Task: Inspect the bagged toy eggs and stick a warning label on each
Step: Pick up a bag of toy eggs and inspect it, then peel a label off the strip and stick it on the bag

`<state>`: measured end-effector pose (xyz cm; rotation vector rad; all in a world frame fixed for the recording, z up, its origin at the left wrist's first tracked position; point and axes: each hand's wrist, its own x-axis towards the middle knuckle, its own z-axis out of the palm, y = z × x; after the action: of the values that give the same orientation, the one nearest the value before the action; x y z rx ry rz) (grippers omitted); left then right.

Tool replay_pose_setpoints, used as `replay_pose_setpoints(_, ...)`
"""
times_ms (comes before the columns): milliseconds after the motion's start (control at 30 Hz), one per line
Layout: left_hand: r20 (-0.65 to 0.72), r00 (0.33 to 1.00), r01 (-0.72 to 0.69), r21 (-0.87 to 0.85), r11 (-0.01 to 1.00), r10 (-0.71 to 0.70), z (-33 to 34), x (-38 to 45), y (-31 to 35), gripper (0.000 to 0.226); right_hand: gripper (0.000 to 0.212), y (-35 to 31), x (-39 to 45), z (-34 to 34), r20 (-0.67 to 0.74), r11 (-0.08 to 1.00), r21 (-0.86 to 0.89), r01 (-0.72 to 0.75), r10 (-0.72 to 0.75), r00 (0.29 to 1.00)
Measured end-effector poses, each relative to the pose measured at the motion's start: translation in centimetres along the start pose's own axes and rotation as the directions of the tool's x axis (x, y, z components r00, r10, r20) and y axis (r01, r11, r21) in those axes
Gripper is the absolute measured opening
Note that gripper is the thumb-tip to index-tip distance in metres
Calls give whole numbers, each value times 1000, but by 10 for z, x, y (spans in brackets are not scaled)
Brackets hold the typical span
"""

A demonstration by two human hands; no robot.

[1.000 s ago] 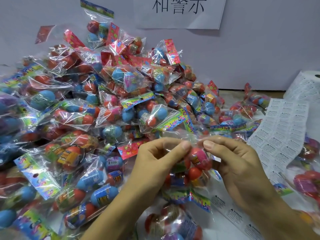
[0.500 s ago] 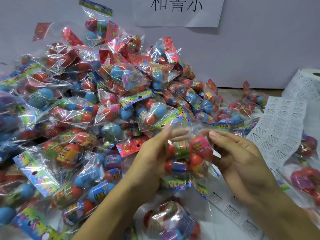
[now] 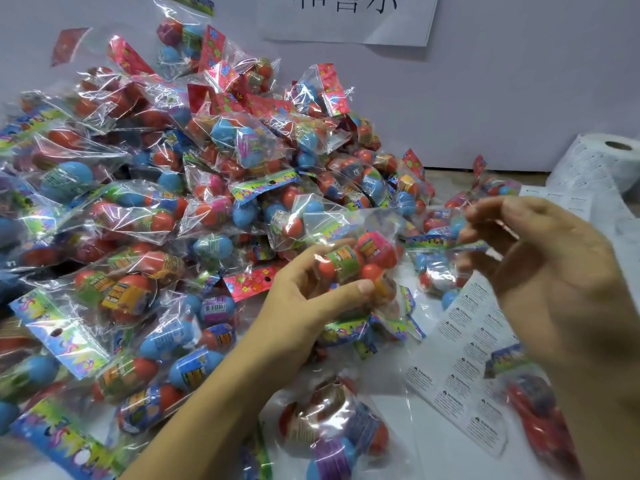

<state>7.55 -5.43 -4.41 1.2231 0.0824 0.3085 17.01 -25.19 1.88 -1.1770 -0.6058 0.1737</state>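
My left hand (image 3: 304, 306) grips one clear bag of toy eggs (image 3: 356, 265), thumb in front and fingers behind, its printed header card hanging at the bottom. The eggs inside are red, pink and green-banded. My right hand (image 3: 540, 268) hovers to the right of that bag, apart from it, blurred, with fingers loosely bent and nothing visible in them. Below it lies a white sheet of warning labels (image 3: 460, 362).
A big heap of bagged eggs (image 3: 166, 209) fills the left and middle, up against the wall. A loose bag (image 3: 332, 431) lies near the front edge, another bag (image 3: 530, 393) at the right. A roll of labels (image 3: 602, 164) stands at the far right under a paper sign (image 3: 349, 19).
My right hand has let go of the bag and drawn off to the right. My left hand alone keeps the bag, now turned with the eggs facing me.
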Motion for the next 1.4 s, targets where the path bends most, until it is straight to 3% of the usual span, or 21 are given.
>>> replay_pose_setpoints(67,29,999,-20,7,1000,20,1,0,-1,52,14,-10,0,-8,41,993,-116,21,-16,999)
replay_pose_setpoints(133,34,999,-41,18,999,40,2,-1,0,69,32,-12,-4,-22,62,918,-398,-7,35,997)
replay_pose_setpoints(200,32,997,-70,-22,997,70,2,-1,-1,96,44,-7,-13,-36,37,713,-688,-136,222,974)
replay_pose_setpoints(267,28,992,-123,6,992,123,3,-1,-2,103,54,1,-23,-46,41,470,-869,-158,385,922)
replay_pose_setpoints(333,31,986,-166,145,976,163,4,-3,-1,81,66,8,-30,-54,90,307,-950,-58,448,890)
replay_pose_setpoints(433,84,975,-219,194,956,207,5,-4,0,26,78,20,-35,-61,183,257,-965,48,534,826)
replay_pose_setpoints(467,86,975,-221,210,952,207,6,-5,0,17,78,24,-35,-62,211,241,-966,89,546,811)
replay_pose_setpoints(600,61,973,-232,241,942,224,6,-6,2,21,61,32,-27,-55,247,157,-969,193,535,808)
replay_pose_setpoints(700,52,971,-237,210,949,231,5,-6,6,28,49,30,-16,-54,231,153,-972,177,512,827)
replay_pose_setpoints(767,49,970,-244,186,952,239,4,-5,7,27,28,25,-9,-57,257,202,-963,179,483,837)
replay_pose_setpoints(867,31,969,-246,193,950,245,2,-5,9,23,6,16,-2,-59,351,417,-889,191,351,868)
replay_pose_setpoints(1000,-35,974,-205,282,937,223,1,-4,10,8,13,12,4,-42,321,679,-723,126,169,932)
replay_pose_setpoints(1100,-47,976,-167,466,869,213,1,-7,8,25,13,20,6,-23,275,701,-692,172,36,961)
replay_pose_setpoints(1167,8,975,-196,509,838,223,2,-8,7,30,3,26,7,-14,201,705,-691,161,-28,979)
replay_pose_setpoints(1233,70,968,-242,534,810,243,3,-9,6,35,9,32,7,-7,133,662,-732,160,-92,987)
replay_pose_setpoints(1400,109,957,-282,550,786,267,7,-8,4,17,9,36,3,5,85,601,-784,158,-149,985)
